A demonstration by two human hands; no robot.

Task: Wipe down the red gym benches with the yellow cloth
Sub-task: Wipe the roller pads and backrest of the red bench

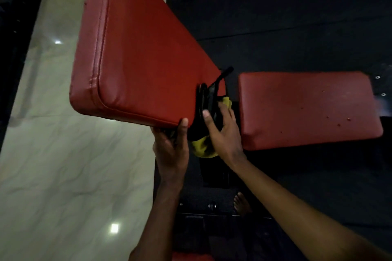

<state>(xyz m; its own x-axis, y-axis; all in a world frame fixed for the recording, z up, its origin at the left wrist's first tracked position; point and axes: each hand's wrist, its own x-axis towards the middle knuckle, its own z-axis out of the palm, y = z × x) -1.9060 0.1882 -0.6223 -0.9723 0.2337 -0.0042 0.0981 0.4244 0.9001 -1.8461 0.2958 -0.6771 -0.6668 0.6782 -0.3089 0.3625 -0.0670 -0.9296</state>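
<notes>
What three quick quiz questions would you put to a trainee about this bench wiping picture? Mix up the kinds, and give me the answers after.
1. True or false: the left hand grips the near corner of the large red pad.
2. Where is the yellow cloth? A: bunched in the right hand, against the black frame between the pads. B: left on the floor. C: tucked in a pocket.
3. Fill in: the small red pad carries scattered ____.

Key: 1 true. 2 A. 3 droplets.
</notes>
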